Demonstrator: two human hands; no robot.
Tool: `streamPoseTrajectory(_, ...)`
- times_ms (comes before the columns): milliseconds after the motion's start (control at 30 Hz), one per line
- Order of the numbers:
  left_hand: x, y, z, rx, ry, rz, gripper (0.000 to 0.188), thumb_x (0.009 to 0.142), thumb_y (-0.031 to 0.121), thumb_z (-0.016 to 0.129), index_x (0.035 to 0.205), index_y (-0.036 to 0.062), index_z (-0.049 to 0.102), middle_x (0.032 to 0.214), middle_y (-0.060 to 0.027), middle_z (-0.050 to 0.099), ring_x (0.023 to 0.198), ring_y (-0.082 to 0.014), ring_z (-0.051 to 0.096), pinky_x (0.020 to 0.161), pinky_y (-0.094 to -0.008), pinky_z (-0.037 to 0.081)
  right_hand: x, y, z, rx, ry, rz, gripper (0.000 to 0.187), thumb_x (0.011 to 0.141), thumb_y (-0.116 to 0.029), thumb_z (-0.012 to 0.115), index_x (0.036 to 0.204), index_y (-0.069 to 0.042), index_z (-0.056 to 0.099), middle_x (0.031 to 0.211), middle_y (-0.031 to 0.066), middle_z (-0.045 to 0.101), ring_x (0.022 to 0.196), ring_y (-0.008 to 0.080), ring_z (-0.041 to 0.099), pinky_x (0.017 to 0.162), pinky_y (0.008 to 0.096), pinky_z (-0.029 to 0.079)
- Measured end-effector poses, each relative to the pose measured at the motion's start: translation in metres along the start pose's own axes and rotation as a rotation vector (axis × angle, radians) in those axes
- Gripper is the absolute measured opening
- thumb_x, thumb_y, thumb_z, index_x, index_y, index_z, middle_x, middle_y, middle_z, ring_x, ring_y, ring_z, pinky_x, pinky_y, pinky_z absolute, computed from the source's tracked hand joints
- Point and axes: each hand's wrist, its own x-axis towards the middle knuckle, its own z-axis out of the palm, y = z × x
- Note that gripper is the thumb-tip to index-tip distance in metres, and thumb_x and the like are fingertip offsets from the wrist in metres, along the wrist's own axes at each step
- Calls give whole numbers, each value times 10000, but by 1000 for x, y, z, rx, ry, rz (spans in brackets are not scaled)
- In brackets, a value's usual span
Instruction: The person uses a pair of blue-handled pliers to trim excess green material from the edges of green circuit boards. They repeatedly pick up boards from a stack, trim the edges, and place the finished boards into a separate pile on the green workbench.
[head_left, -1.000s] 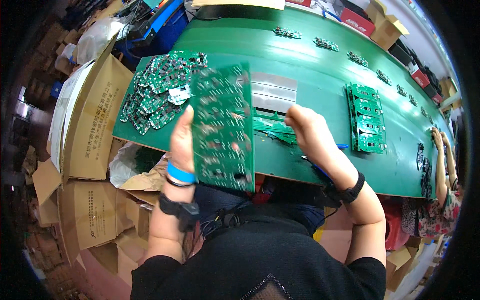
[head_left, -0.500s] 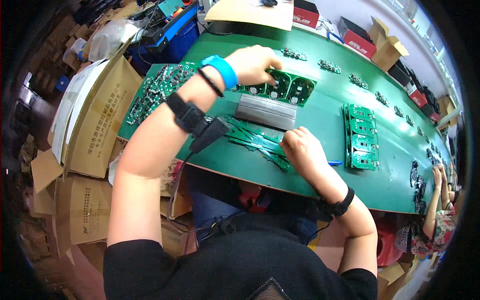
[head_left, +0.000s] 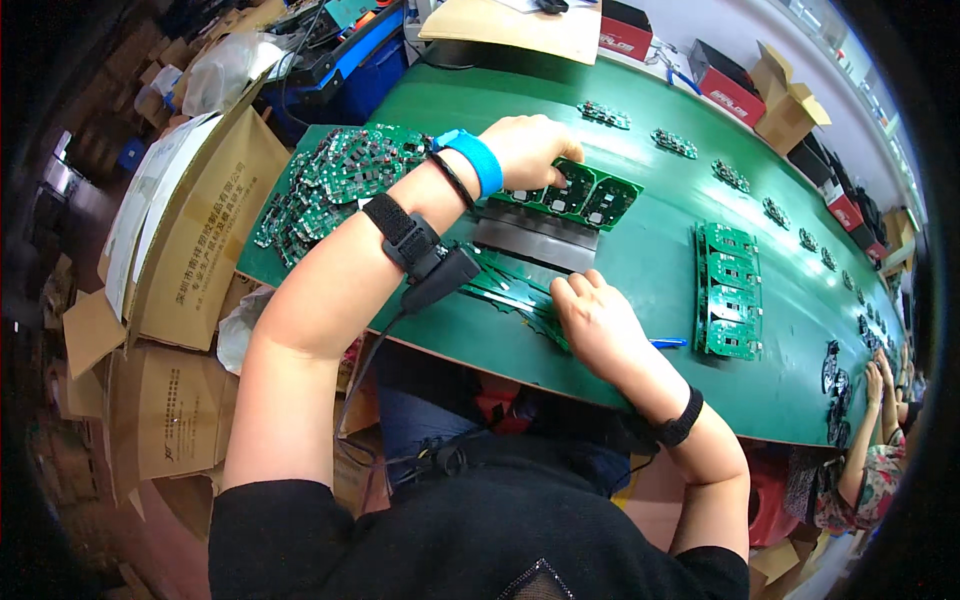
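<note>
Two hands work on the green desk [head_left: 660, 270]. Left hand [head_left: 525, 150], fingers curled down, presses on a green board [head_left: 575, 192] at twelve o'clock; whether it grips is unclear. Right hand [head_left: 595, 320], loosely closed, rests on thin green strips [head_left: 505, 285] near six. Between them lies a grey plate [head_left: 535, 240]. Another panel [head_left: 730, 290] sits at three, a loose pile [head_left: 330, 185] at nine. Boards look light, stiff and fragile: best held by the edges.
</note>
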Motion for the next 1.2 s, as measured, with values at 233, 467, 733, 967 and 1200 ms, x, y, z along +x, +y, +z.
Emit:
streamPoseTrajectory(233, -5, 8, 0, 13, -24, -36, 261, 798, 194, 720, 1046, 115, 702, 920, -130, 711, 876, -319, 680, 779, -413, 525, 1, 4, 0, 66, -75, 19, 73, 789, -85, 590, 794, -36, 536, 756, 128, 608, 786, 307, 606, 700, 395, 521)
streamPoseTrajectory(467, -5, 13, -1, 45, -1, 44, 281, 807, 203, 713, 1080, 145, 690, 952, -124, 708, 896, -332, 669, 780, -432, 524, 4, 6, 1, 54, -124, -1, 76, 809, -100, 595, 811, -35, 555, 774, 132, 608, 801, 306, 604, 691, 402, 519)
streamPoseTrajectory(733, -14, 14, 11, 48, 231, 165, 238, 874, 316, 646, 1085, 210, 682, 903, -98, 703, 834, -324, 669, 716, -428, 533, 0, 18, -11, 107, -145, 90, 209, 819, -90, 546, 1009, -10, 577, 930, 146, 628, 950, 308, 600, 803, 405, 500)
streamPoseTrajectory(967, 18, -23, 31, 64, 291, 158, 236, 905, 344, 613, 1075, 210, 708, 886, -111, 704, 789, -323, 665, 677, -414, 529, -7, 36, -6, -52, -99, 35, 433, 837, -51, 503, 1262, 26, 545, 1333, 172, 548, 1272, 297, 495, 964, 404, 444)
streamPoseTrajectory(1200, 70, -59, 23, -369, -97, 52, 375, 895, 297, 686, 1118, -5, 683, 968, -145, 730, 842, -175, 672, 810, -308, 523, -10, 43, -9, 202, 72, 28, 319, 833, -17, 569, 1150, 20, 568, 1188, 194, 600, 1097, 318, 601, 875, 414, 497)
